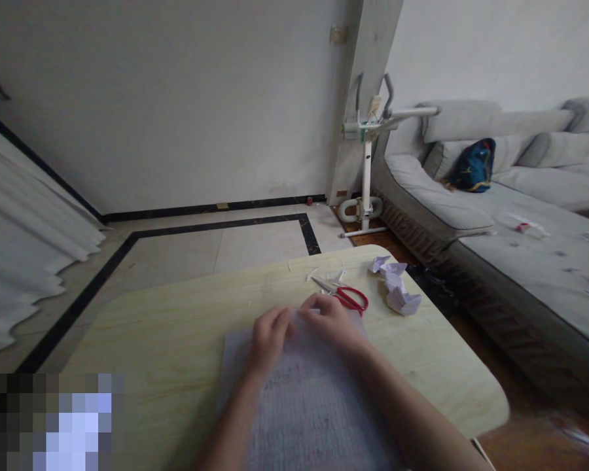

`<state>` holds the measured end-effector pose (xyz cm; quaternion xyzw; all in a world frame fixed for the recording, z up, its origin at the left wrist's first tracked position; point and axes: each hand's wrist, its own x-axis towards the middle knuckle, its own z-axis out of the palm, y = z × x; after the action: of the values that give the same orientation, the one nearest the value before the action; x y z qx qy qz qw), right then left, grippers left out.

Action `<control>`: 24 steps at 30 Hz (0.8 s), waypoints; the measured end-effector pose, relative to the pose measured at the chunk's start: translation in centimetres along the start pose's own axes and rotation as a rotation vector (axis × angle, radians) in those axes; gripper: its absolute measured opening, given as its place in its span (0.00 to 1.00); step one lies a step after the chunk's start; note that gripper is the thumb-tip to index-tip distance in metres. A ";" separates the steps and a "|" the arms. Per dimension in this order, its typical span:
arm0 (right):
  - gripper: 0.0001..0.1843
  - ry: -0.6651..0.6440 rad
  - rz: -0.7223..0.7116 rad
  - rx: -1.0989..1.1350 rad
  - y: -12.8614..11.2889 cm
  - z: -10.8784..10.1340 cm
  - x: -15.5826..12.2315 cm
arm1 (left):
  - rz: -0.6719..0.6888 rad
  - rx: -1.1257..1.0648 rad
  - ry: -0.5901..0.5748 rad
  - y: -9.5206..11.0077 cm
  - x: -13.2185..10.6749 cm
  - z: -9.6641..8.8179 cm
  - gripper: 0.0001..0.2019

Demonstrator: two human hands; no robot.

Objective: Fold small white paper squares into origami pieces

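A sheet of lined paper (pixel 309 405) lies on the light wooden table (pixel 177 327) in front of me. My left hand (pixel 269 337) rests on the sheet's far edge with its fingers curled and pressed down on the paper. Just to its right, my right hand (pixel 331 320) also presses the far edge, fingers bent. Red-handled scissors (pixel 346 296) lie just beyond my right hand. Crumpled white paper pieces (pixel 397 288) sit at the table's far right corner.
Small paper scraps (pixel 324 275) lie near the scissors. A grey sofa (pixel 495 216) with a blue bag (pixel 474 165) stands to the right. A white exercise machine (pixel 366 170) stands by the pillar. White curtains (pixel 24 248) hang at the left.
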<state>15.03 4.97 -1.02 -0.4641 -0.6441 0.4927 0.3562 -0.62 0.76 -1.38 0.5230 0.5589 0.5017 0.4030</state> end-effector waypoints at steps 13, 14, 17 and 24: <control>0.07 0.044 0.021 0.091 0.2 0.2 0.3 | -0.015 -0.069 0.140 -0.6 0.3 0.4 0.10; 0.08 0.042 0.033 0.105 0.3 0.2 0.3 | -0.021 -0.076 0.168 -0.6 0.4 0.3 0.10; 0.10 0.040 0.062 0.131 0.3 0.0 0.2 | -0.044 -0.100 0.210 -0.7 0.6 0.2 0.11; 0.10 0.019 0.069 0.207 -0.1 -0.2 0.1 | -0.061 -0.094 0.133 -0.3 0.4 0.1 0.12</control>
<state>15.19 5.15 -0.84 -0.4517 -0.5698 0.5641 0.3912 -0.58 1.19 -1.70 0.4519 0.5760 0.5485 0.4039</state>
